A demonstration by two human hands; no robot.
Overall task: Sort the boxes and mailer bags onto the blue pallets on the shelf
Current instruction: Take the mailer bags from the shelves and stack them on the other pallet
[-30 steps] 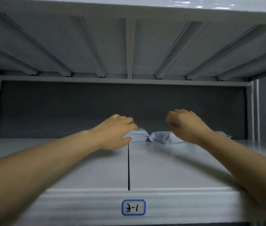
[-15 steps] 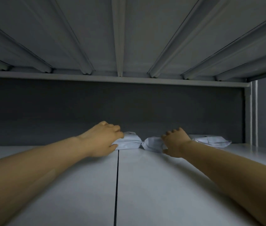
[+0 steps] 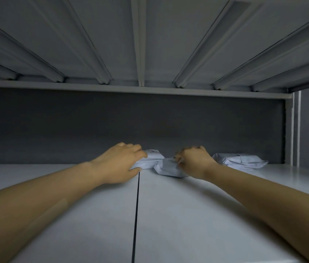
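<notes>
Three white mailer bags lie at the back of a grey metal shelf (image 3: 187, 215). My left hand (image 3: 120, 163) grips the left mailer bag (image 3: 150, 161), thumb under its near edge and fingers on top. My right hand (image 3: 194, 161) is closed on the middle mailer bag (image 3: 169, 168), which sits a little nearer than the left one. A third mailer bag (image 3: 242, 161) lies untouched at the far right, by the back wall. No blue pallet or box is in view.
The dark back wall (image 3: 74, 126) closes the shelf behind the bags. A ribbed shelf underside (image 3: 140, 44) hangs low overhead. A white upright post (image 3: 295, 128) stands at the right end. A dark seam (image 3: 135, 215) splits the shelf floor.
The view has pushed deeper into the shelf, hiding the front label. Both hands have reached forward and dropped onto the bags; the right hand now grips the middle bag, which has slid nearer.
</notes>
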